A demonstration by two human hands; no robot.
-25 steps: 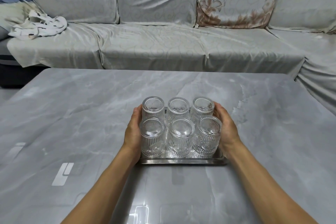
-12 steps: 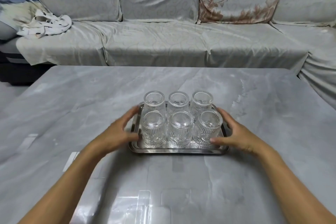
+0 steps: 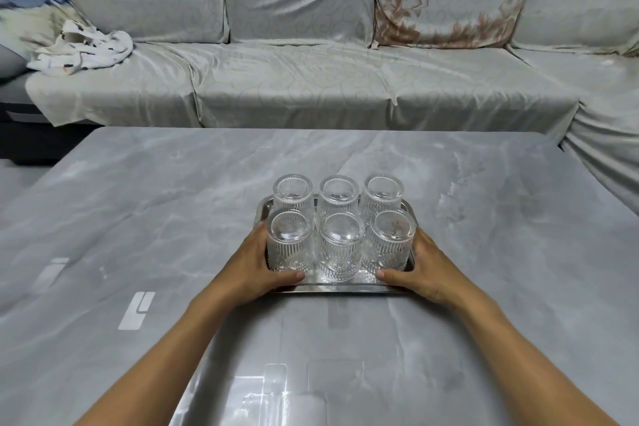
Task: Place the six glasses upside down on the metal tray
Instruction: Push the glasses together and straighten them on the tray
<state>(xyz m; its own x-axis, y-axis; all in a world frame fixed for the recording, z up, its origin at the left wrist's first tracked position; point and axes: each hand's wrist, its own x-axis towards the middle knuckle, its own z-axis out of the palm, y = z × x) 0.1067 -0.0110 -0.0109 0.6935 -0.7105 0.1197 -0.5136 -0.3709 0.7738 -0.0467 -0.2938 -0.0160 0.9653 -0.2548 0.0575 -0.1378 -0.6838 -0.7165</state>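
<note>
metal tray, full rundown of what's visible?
The metal tray is a shiny, silvery rectangle with rounded corners and a low raised rim. It lies flat on the grey marbled table, near its middle. Six ribbed clear glasses stand on it upside down in two rows of three, hiding most of its floor. The left hand and right hand grip its near corners, thumbs on the front rim.
</note>
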